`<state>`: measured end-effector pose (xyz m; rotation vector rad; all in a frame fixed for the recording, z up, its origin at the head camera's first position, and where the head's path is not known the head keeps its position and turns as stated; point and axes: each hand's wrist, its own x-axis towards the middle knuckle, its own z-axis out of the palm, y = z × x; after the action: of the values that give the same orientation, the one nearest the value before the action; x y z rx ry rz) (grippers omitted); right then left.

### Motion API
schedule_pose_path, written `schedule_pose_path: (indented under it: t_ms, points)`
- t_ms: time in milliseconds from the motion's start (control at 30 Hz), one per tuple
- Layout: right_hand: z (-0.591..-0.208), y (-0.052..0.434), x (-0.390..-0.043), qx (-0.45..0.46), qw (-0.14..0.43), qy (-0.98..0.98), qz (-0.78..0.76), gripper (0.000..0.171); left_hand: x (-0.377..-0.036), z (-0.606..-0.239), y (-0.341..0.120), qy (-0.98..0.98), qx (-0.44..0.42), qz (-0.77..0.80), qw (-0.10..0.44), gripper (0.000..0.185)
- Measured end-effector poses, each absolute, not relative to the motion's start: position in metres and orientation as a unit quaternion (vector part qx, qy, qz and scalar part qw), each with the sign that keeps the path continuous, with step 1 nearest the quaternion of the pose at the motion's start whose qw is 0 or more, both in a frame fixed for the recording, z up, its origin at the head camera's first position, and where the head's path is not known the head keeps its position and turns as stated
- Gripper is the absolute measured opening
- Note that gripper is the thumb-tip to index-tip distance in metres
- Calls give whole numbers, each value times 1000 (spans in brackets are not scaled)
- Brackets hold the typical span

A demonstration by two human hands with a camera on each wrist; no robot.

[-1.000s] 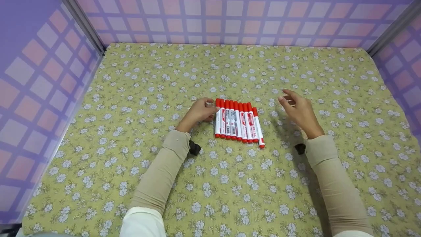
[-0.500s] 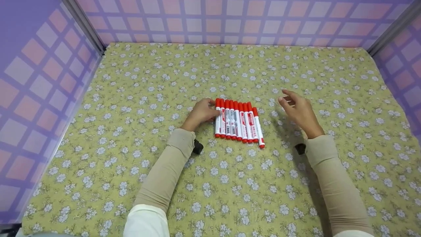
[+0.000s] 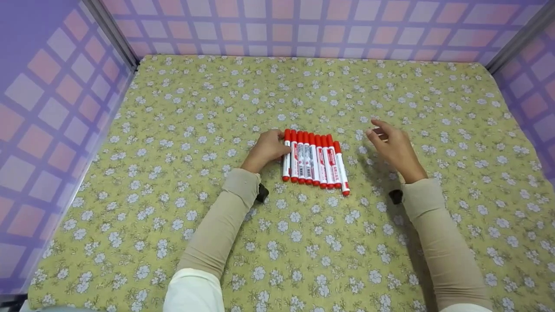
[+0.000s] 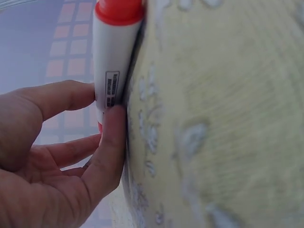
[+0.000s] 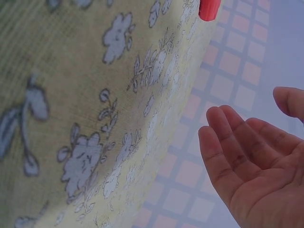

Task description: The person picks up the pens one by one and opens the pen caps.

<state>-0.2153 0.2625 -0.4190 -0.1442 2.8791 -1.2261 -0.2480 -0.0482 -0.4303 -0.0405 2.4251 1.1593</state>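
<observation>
Head view: a row of red-capped markers (image 3: 314, 159) lies side by side on the floral cloth (image 3: 173, 173), near the middle of it, caps pointing away from the person. Left hand (image 3: 266, 149) sits at the row's left edge, fingers curled against the outermost marker (image 3: 286, 154). Right hand (image 3: 392, 147) is raised, to the right of the row, apart from it, fingers relaxed and holding nothing. Both arms are in beige sleeves (image 3: 217, 225). Purple checked walls (image 3: 56, 95) surround the cloth on three sides. Left wrist view: thumb and forefinger (image 4: 111, 142) pinch the white barrel of the marker (image 4: 114, 61), which lies against the cloth (image 4: 223, 118); the red cap shows at the top. Grip looks light, though the frame is too close to judge how firm. Right wrist view: right hand (image 5: 256, 166) is open, palm showing, fingers loosely extended, clear of the cloth (image 5: 85, 95). One red marker end (image 5: 209, 8) pokes in at the top edge, well apart from the hand.
</observation>
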Motion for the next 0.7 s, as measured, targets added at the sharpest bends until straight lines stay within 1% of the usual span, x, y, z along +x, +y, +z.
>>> schedule_pose_path:
  t_ms: [267, 467, 700]
  points:
    - [-420, 263, -215, -51, 6, 918, -394, 60, -248, -427, -44, 892, -11, 394, 221, 47]
    - [-421, 264, -214, -48, 14, 918, -394, 59, -248, -427, -43, 895, -5, 392, 213, 38]
    - [-420, 265, -215, -47, 20, 919, -390, 59, -250, -424, -48, 895, -5, 395, 209, 45]
